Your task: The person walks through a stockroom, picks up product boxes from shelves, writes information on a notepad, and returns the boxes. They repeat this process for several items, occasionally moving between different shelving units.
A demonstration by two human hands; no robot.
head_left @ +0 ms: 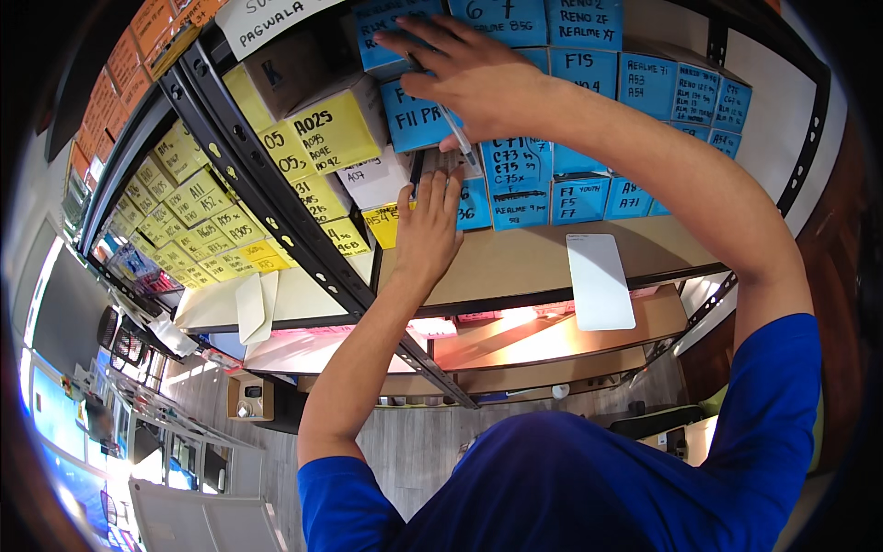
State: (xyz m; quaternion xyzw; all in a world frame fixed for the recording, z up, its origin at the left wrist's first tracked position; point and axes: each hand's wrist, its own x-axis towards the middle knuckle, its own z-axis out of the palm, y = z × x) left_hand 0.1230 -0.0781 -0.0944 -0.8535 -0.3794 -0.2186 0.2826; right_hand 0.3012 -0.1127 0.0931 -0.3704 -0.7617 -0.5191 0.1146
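Note:
My right hand (464, 78) reaches across the upper blue boxes with its fingers spread over their fronts. A slim pen (457, 131) is held in that hand, its tip pointing down toward the gap below. Under the hand is a tilted blue box (411, 124) with handwriting on its front. My left hand (430, 230) is lower, fingers stretched upward and fairly flat at the gap beneath that box. Beside its fingertips are a blue box (472, 204) and a white box (375, 181). What its fingertips touch inside the gap is hidden.
Yellow boxes (333, 129) fill the left bay, beyond a black slotted post (276, 198). More blue boxes (579, 201) are stacked at right. A white card (600, 281) hangs over the shelf edge. Lower shelves (552, 340) run beneath, and orange boxes (120, 64) stand far left.

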